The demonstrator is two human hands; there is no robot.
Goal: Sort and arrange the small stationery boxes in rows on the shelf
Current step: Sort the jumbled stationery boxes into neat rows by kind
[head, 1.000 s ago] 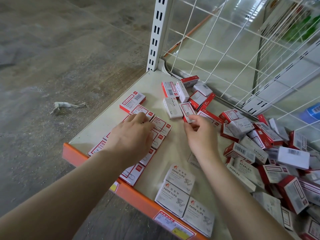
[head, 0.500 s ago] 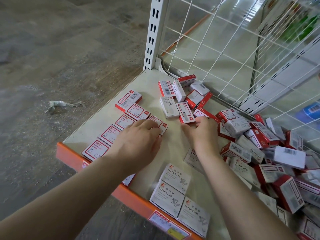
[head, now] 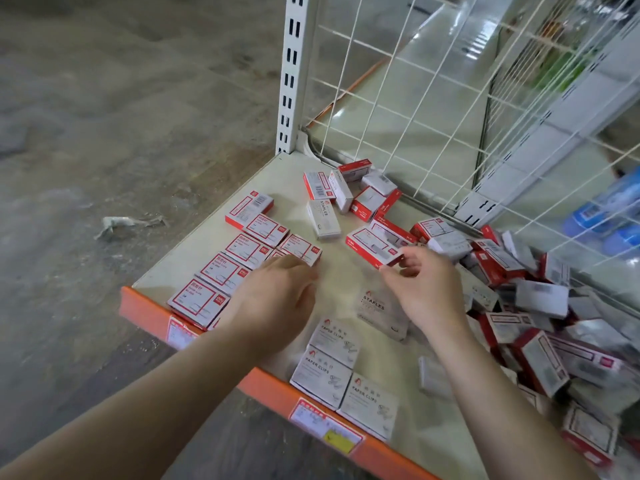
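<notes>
On the shelf (head: pixel 194 268), hands sort small boxes.
Right hand (head: pixel 427 292) pinches a red-and-white box (head: pixel 372 249) just above the shelf; left hand (head: pixel 277 299) lies flat, fingers straight, on the row of boxes (head: pixel 239 261) near the orange edge; a loose pile (head: pixel 540 306) sits right.

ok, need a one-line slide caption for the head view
Right hand pinches a red staple box off the shelf; left hand rests on the red-box row.

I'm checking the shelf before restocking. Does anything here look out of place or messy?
Yes. A loose heap of boxes lies jumbled on the shelf at right, some tipped on edge. A crumpled scrap lies on the floor at left.
</notes>
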